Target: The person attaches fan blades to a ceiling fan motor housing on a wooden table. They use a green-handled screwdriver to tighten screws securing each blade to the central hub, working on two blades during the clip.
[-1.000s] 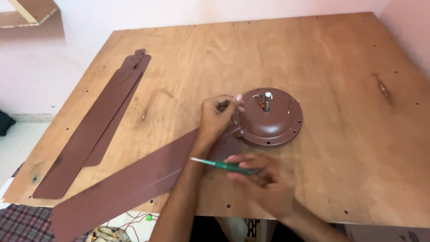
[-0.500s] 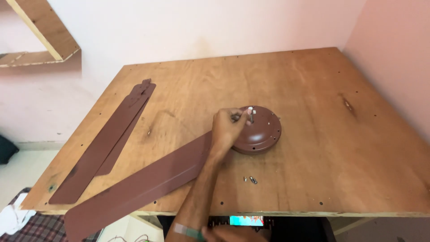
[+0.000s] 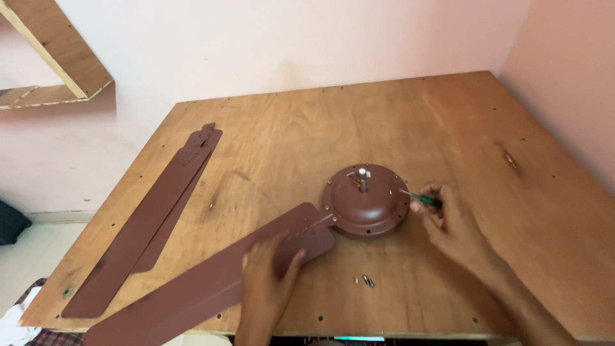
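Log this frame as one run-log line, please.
left hand: flat on attached fan blade | right hand: holds green screwdriver at brown fan motor | loose screws on plywood table | spare blades left

head cam | above, facing down | table [image 3: 397,115] near

Loose screws [image 3: 364,280] lie between both hands — spare blades [image 3: 150,221] crowd the left edge.

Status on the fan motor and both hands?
Left hand flat on attached blade. Right hand holds screwdriver at motor housing. Loose screws nearby.
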